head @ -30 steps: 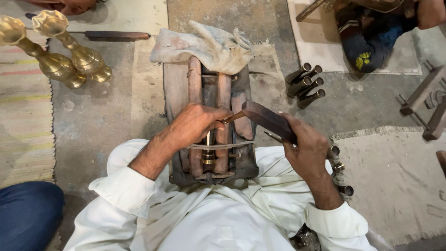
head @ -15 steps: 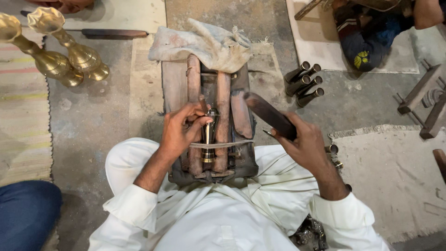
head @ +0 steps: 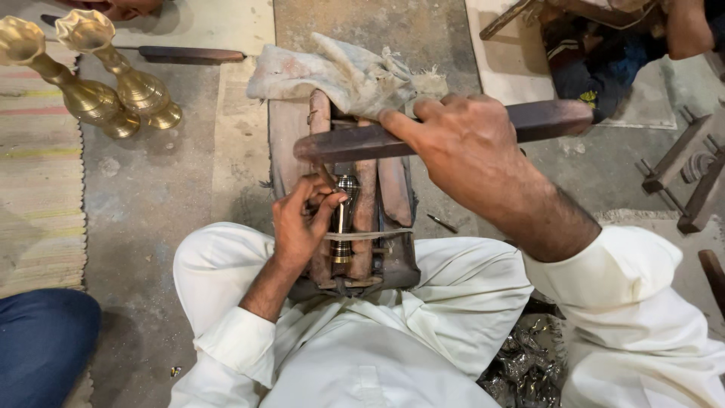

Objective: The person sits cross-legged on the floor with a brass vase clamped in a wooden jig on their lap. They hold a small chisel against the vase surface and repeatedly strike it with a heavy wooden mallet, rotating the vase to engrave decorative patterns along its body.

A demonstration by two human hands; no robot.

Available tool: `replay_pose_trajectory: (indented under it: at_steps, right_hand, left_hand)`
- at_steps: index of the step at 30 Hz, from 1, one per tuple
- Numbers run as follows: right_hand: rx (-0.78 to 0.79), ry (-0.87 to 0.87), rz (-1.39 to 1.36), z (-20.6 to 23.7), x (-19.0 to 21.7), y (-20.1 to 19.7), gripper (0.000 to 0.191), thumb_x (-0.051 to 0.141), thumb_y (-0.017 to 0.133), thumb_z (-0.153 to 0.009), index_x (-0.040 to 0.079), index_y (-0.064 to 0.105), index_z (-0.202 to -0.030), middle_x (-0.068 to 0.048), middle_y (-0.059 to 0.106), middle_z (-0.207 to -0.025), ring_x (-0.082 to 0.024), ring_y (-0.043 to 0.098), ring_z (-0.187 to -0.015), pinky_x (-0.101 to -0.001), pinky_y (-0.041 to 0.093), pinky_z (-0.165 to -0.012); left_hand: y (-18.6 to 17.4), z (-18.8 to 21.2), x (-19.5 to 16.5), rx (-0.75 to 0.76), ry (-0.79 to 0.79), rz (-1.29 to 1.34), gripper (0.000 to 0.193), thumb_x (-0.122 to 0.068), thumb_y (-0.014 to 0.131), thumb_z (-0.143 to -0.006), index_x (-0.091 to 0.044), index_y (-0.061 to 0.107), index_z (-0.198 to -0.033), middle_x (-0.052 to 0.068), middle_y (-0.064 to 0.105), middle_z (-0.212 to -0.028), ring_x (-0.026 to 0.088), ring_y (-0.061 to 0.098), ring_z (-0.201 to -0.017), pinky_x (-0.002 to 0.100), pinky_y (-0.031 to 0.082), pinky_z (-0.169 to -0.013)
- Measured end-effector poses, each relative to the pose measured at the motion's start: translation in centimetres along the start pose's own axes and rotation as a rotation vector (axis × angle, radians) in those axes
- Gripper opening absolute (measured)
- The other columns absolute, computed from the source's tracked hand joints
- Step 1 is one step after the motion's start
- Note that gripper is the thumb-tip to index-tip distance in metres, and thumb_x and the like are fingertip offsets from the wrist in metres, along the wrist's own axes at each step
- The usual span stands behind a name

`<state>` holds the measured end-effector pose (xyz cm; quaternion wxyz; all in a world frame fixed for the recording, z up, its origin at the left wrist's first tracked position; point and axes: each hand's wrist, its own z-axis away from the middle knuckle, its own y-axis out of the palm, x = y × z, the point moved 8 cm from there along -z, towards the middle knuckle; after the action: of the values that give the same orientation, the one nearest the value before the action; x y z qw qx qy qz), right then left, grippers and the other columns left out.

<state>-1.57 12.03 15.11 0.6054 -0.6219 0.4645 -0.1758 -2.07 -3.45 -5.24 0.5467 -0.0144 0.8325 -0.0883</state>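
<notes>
My right hand (head: 472,155) grips a long dark wooden bar (head: 355,141) and holds it level across the top of a small wooden work frame (head: 377,189) that rests between my knees. My left hand (head: 302,219) pinches a small shiny metal piece (head: 344,215) that stands upright between the frame's wooden rails, held by a pale band (head: 370,235). A thin stick rises from my left fingers toward the bar. I sit cross-legged in white clothes.
A dirty cloth (head: 340,72) lies on the frame's far end. Two brass vases (head: 113,91) stand at the far left beside a striped mat (head: 38,189). A dark tool (head: 189,54) lies beyond them. Another person's blue-clad knee (head: 41,340) is at lower left; wooden parts (head: 691,177) sit right.
My right hand has swung the dark bar up and across from the right side, over the frame. My left hand stays on the metal piece, and the view has moved closer.
</notes>
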Motion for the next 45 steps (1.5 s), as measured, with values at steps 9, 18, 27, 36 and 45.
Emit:
replay_pose_trajectory:
  at_steps: [9, 18, 27, 36, 45]
  right_hand:
    - [-0.074, -0.067, -0.164, -1.8, 0.5, -2.3, 0.042, 0.012, 0.073, -0.092, 0.014, 0.064, -0.133, -0.007, 0.069, -0.089, -0.027, 0.072, -0.077, -0.0426, 0.056, -0.067]
    - [0.057, -0.149, 0.086, -2.3, 3.0, -0.6, 0.034, 0.016, 0.067, -0.090, 0.017, 0.065, -0.123, -0.007, 0.070, -0.086, -0.024, 0.073, -0.072, -0.0384, 0.057, -0.058]
    - [0.216, -0.034, -0.007, -1.3, 2.1, 0.5, 0.045, 0.009, 0.070, -0.083, 0.016, 0.065, -0.127, -0.011, 0.073, -0.093, -0.025, 0.074, -0.074, -0.0380, 0.056, -0.056]
    - [0.216, 0.197, -0.428, 3.3, -1.4, 2.6, 0.044, 0.012, 0.074, -0.079, 0.013, 0.064, -0.122, -0.012, 0.074, -0.086, -0.037, 0.071, -0.081, -0.0520, 0.051, -0.068]
    - [0.177, 0.198, -0.476, 6.5, -1.2, 5.0, 0.048, 0.011, 0.075, -0.076, 0.011, 0.065, -0.123, -0.013, 0.074, -0.091, -0.035, 0.072, -0.082, -0.0485, 0.054, -0.070]
  left_hand:
    - [-0.2, 1.1, -0.6, -0.079, -0.011, -0.011, 0.023, -0.008, 0.076, -0.098, 0.001, 0.059, -0.110, 0.012, 0.079, -0.098, 0.012, 0.077, -0.085, 0.027, 0.061, -0.072]
    - [-0.5, 1.7, -1.0, -0.182, 0.005, -0.007, 0.024, -0.007, 0.079, -0.096, 0.000, 0.057, -0.100, 0.009, 0.076, -0.087, 0.010, 0.074, -0.077, 0.024, 0.058, -0.068]
    - [-0.8, 2.2, 1.0, -0.233, -0.134, 0.072, 0.026, -0.005, 0.080, -0.095, 0.001, 0.058, -0.106, 0.007, 0.075, -0.090, 0.006, 0.070, -0.077, 0.022, 0.054, -0.064]
    - [-2.0, 2.0, 2.2, -0.126, -0.207, 0.388, 0.029, 0.002, 0.076, -0.093, 0.002, 0.059, -0.117, 0.009, 0.071, -0.109, 0.009, 0.072, -0.088, 0.023, 0.061, -0.074]
    - [0.1, 1.7, -1.8, 0.111, -0.039, -0.115, 0.026, -0.008, 0.083, -0.087, -0.002, 0.068, -0.108, 0.010, 0.078, -0.091, 0.017, 0.079, -0.082, 0.030, 0.062, -0.069]
